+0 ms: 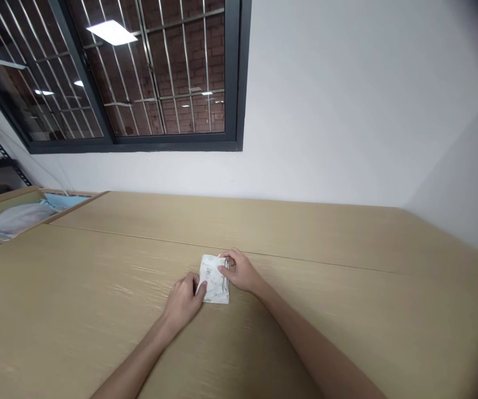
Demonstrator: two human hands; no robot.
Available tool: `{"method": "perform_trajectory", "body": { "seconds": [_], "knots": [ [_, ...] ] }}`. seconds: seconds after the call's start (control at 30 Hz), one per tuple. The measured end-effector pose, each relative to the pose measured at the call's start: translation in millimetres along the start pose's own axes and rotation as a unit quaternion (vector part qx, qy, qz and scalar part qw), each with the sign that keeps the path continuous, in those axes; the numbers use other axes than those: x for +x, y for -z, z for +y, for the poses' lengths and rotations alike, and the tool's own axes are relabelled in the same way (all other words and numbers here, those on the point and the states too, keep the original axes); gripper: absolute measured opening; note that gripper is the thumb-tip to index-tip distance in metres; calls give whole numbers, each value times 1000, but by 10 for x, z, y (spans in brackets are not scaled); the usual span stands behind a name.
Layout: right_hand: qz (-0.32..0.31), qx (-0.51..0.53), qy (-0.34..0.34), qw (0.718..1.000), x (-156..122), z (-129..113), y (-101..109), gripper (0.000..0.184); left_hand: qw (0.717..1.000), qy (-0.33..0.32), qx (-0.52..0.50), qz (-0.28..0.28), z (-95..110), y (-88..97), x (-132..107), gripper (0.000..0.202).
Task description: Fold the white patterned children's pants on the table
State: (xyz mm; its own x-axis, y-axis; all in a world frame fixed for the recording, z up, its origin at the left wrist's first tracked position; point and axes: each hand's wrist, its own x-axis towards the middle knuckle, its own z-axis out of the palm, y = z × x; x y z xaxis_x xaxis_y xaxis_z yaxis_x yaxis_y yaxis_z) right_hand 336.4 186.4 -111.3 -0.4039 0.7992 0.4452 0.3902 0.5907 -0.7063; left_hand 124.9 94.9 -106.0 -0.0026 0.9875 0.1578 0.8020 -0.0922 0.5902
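Observation:
A small folded white cloth with a faint print point(214, 281) lies on a light wooden table point(97, 293), near the middle. My left hand point(184, 302) rests at its left edge, fingertips pressing the lower left corner. My right hand point(239, 270) grips its upper right side, thumb and fingers pinching the fabric. Both forearms reach in from the bottom of the view.
A wooden box point(18, 213) with pale blue and grey fabric items stands at the far left edge. A white wall and a dark-framed barred window point(139, 83) rise behind the table. A seam runs across the tabletop just behind the cloth.

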Motion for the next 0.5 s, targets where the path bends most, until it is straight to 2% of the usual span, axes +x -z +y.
{"method": "perform_trajectory", "body": {
  "seconds": [0.13, 0.23, 0.3, 0.4, 0.5],
  "knots": [
    [4, 4, 2, 1000, 1, -3, -62, 19, 999, 10, -38, 10, -12, 24, 60, 26],
    [7, -7, -10, 1000, -27, -71, -150, 16, 998, 6, -61, 24, 29, 141, 54, 26],
    [3, -3, -17, 1000, -55, -176, -230, 15, 997, 2, -72, 36, 60, 259, -30, 28],
    [-18, 35, -25, 999, -104, -462, -401, 16, 992, 1, -101, 75, 59, 452, -349, 34],
    [-74, 79, -29, 994, -174, -906, -651, 20, 984, 22, -103, 144, -14, 631, -908, 40]
  ]
}}
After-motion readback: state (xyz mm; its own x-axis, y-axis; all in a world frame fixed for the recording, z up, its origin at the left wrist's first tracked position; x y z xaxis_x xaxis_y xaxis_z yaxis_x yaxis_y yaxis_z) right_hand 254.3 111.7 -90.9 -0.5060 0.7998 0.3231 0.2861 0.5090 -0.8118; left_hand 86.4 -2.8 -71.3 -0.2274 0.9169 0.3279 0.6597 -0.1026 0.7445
